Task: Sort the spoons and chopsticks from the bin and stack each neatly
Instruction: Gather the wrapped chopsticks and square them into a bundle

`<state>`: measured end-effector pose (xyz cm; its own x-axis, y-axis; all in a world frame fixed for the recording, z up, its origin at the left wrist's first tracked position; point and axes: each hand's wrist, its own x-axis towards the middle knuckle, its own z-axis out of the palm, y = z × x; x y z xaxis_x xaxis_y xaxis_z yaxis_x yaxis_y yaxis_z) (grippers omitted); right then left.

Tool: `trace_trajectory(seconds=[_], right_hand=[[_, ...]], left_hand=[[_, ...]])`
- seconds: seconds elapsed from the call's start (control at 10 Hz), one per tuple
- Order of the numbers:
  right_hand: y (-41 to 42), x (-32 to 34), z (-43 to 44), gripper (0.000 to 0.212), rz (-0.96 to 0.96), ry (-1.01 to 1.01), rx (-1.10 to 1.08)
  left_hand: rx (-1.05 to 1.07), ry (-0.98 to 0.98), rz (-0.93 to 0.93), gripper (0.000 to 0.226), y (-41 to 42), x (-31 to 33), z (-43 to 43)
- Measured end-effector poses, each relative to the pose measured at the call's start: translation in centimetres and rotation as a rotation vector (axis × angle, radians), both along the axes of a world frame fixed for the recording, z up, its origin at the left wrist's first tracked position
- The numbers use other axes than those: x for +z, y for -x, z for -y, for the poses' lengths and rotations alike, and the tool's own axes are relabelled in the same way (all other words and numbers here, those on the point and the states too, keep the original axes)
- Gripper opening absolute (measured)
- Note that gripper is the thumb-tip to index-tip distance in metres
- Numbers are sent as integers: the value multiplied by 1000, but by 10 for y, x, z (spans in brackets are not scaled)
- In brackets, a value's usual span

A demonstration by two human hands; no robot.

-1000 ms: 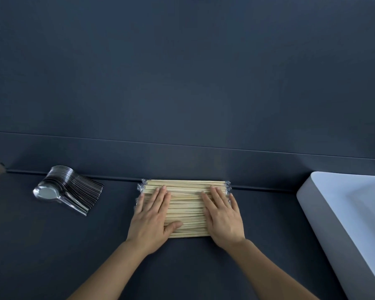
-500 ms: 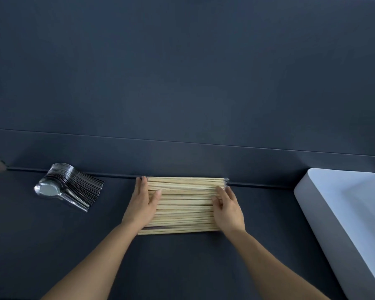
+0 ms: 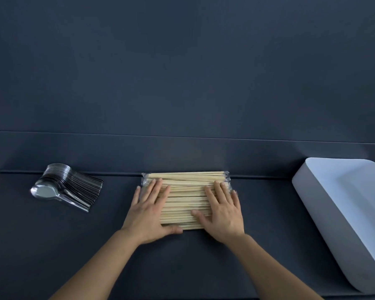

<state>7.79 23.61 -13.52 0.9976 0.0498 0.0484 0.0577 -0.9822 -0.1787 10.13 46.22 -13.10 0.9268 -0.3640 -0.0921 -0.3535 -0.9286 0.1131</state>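
A flat stack of pale wooden chopsticks in clear wrappers point(image 3: 186, 191) lies in the middle of the dark table, its far edge against the back ledge. My left hand point(image 3: 148, 211) lies flat on the stack's left end with fingers straight, its thumb along the near edge. My right hand point(image 3: 222, 211) presses flat on the right end, fingers spread. A nested row of clear plastic spoons point(image 3: 67, 187) lies to the left, bowls toward the left.
A white bin point(image 3: 342, 215) stands at the right edge of the table. A raised ledge point(image 3: 182, 156) and dark wall run behind the stack. Bare dark table surface point(image 3: 41, 245) lies in front of the spoons.
Half a second ago both hands squeezed the stack's two ends from the sides. Now they lie flat on top of it, palms down. The stack and the spoons stay where they were.
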Motion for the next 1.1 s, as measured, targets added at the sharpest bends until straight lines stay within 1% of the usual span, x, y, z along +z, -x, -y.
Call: trace_trajectory(seconds=[0.1, 0.2, 0.3, 0.4, 0.5, 0.6, 0.7, 0.8, 0.9, 1.0, 1.1], right_hand=[[-4, 2, 0, 100, -54, 40, -37], [-10, 7, -4, 96, -108, 17, -135], [-6, 4, -2, 89, -117, 34, -124], [-4, 0, 1, 87, -98, 39, -114], [1, -2, 2, 97, -41, 47, -111], [11, -7, 6, 98, -17, 51, -122], [14, -7, 8, 99, -36, 31, -129], [15, 2, 8, 105, -30, 19, -115], [23, 12, 12, 97, 0, 23, -105], [36, 17, 17, 67, 32, -8, -115], [53, 29, 30, 53, 82, -57, -163]], left_hand=[[37, -6, 0, 131, -4, -2, -1], [65, -6, -2, 131, -12, -3, 0], [13, -22, -4, 126, -15, -6, -3], [-3, -11, 20, 120, -15, -8, -6], [-27, -21, 48, 114, -12, -7, -7], [-45, -10, 65, 112, -7, -7, -9], [-43, -42, 34, 111, -5, -8, -8], [-27, -21, 43, 115, -3, -2, -6], [18, 11, 88, 115, 8, 4, -9], [79, 126, 116, 87, 29, 15, -11], [159, 237, 180, 55, 54, 21, -23]])
